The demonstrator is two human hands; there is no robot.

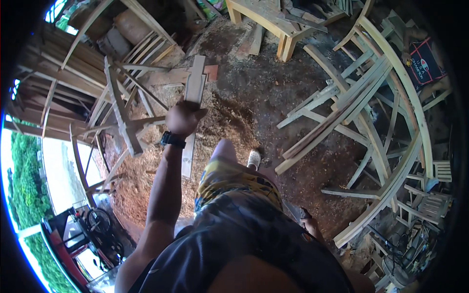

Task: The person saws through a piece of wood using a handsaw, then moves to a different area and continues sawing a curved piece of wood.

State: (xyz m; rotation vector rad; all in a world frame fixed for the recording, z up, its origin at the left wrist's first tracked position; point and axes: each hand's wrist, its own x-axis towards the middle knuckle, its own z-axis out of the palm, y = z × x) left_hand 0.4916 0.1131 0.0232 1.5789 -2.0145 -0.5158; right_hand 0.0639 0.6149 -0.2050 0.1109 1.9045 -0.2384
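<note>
My left hand (181, 120) is stretched out ahead, closed around a narrow, pale wooden board (187, 158). The board runs lengthwise away from me, showing above and below my fist. A dark watch is on that wrist. Low beside my right hip, my right hand (310, 225) is closed on the dark handle of what looks like a handsaw (292, 211). Its flat grey blade is partly hidden by my clothes. Reddish-brown sawdust covers the ground under the board.
Curved wooden frames (376, 127) with long planks across them fill the right side. Leaning timber frames (117, 102) crowd the left. A wooden workbench (264, 19) stands ahead, a motorcycle (100, 227) at lower left. Another person (425, 63) is at far right.
</note>
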